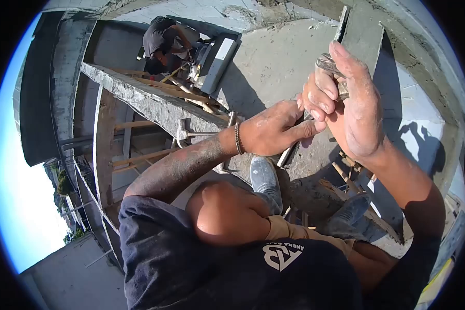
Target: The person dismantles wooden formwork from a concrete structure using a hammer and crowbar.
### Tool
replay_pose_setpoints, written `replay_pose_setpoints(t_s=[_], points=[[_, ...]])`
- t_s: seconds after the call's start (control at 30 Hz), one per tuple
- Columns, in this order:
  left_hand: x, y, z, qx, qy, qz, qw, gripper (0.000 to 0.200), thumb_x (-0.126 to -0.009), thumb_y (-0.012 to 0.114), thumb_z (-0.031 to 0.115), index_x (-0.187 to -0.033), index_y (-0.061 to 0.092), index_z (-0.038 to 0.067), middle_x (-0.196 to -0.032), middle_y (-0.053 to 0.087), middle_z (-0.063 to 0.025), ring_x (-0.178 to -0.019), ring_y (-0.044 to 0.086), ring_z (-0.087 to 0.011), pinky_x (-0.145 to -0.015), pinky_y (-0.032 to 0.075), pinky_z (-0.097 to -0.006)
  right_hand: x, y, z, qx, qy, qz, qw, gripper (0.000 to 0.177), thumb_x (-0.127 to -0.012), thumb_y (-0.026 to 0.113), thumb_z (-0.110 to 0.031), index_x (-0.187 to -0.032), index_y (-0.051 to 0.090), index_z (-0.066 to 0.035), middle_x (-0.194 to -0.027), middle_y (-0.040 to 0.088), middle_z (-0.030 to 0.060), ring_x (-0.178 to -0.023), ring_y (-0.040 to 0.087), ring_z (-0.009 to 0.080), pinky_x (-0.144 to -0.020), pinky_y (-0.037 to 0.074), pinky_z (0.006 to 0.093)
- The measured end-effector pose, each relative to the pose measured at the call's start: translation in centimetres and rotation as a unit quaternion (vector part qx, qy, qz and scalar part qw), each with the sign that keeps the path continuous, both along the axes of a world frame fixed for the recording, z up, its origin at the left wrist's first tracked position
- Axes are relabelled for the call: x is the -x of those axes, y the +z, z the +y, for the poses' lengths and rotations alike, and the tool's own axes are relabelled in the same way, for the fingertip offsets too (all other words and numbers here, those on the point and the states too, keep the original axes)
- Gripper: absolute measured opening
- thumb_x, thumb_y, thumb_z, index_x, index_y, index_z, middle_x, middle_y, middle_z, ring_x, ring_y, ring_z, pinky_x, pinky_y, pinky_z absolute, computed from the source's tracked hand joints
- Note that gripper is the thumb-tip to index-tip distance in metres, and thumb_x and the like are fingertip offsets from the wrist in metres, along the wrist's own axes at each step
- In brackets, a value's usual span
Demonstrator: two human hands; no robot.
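My left hand point(281, 129), with a braided bracelet at its wrist, is closed around a slim metal tool point(287, 156); one end of it sticks out below the fingers. My right hand point(354, 101) is raised against the left fingertips, its fingers curled around a worn grey-brown piece point(327, 64). Whether this piece and the slim tool are one object is hidden by the fingers. Dust coats both hands. A hammer point(183, 133) lies on the concrete ledge beside my left forearm.
Another person point(163, 41) bends over equipment at the upper left. A rough concrete beam point(139, 93) runs along the left, with timber pieces point(144, 160) below. Beneath my hands are a boot point(266, 178) and scrap wood point(346, 178). A board point(361, 36) stands at the upper right.
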State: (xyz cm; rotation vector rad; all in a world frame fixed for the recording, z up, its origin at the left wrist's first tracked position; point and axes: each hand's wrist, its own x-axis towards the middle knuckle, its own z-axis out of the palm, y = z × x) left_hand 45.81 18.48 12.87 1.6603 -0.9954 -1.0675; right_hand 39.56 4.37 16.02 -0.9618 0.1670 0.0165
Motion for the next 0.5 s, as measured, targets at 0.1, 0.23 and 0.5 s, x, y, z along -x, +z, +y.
replay_pose_setpoints(t_s=[0.1,0.23,0.5], points=[[-2.5,-1.1,7.5,-0.061,0.158,0.004,0.986,0.036,-0.092,0.047,0.033,-0.08,0.047,0.0,-0.058,0.042,-0.0009,-0.051,0.038,-0.0117,-0.048,0.033,-0.0303,-4.7,-2.9,3.9,-0.011,0.054,-0.09,0.994,0.056,-0.091,0.031,-0.052,-0.092,0.052,-0.001,-0.089,0.054,0.0097,-0.089,0.05,0.0193,-0.084,0.037,0.0326],[-2.8,-3.0,18.3,0.028,0.442,0.109,0.89,0.027,-0.094,0.045,0.025,-0.074,0.039,0.007,-0.058,0.033,0.0055,-0.05,0.03,-0.0036,-0.045,0.026,-0.0215,-6.0,-11.6,10.7,0.394,0.055,-0.113,0.91,0.039,-0.086,0.053,-0.037,-0.097,0.053,0.0,-0.099,0.055,0.0117,-0.095,0.052,0.0219,-0.089,0.037,0.0352],[5.4,-9.0,28.4,-0.101,0.739,0.177,0.642,0.027,-0.091,0.049,0.026,-0.072,0.037,0.012,-0.053,0.031,0.0061,-0.042,0.029,-0.0034,-0.038,0.025,-0.0207,-4.3,-23.6,20.4,0.661,0.224,-0.283,0.658,0.021,-0.078,0.056,-0.015,-0.095,0.059,-0.003,-0.105,0.057,0.0122,-0.108,0.046,0.0261,-0.097,0.031,0.0403]])
